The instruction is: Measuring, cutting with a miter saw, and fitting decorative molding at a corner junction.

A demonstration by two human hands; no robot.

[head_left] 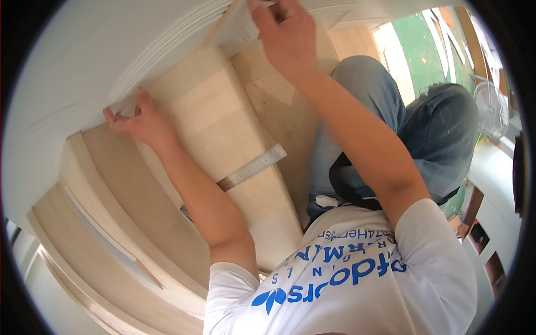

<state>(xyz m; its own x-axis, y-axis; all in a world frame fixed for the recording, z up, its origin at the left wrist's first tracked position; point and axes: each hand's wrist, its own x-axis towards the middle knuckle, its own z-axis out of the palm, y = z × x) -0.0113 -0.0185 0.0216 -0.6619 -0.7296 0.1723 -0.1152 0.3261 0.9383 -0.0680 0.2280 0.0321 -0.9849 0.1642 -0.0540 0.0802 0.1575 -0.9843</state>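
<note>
My left hand [146, 120] is at the lower end of a ridged white moulding [167, 53] on the white side panel [72, 72]. Its thumb and fingers are bent against that edge, and what lies between them is too blurred to name. Higher up, at the top edge of the view, my right hand [287, 39] is closed in a pinch near a thin light strip [219, 23]. A small white bit shows at its fingertips, partly cut off by the frame. Beneath my left forearm, a metal ruler [257, 166] lies across a pale wooden step [206, 100].
More wooden stair treads [125, 184] descend at the lower left, meeting the white panel. My bent legs in jeans [363, 106] rest to the right of the step. Beyond them are a green floor [419, 44] and a clear-bladed fan [491, 109].
</note>
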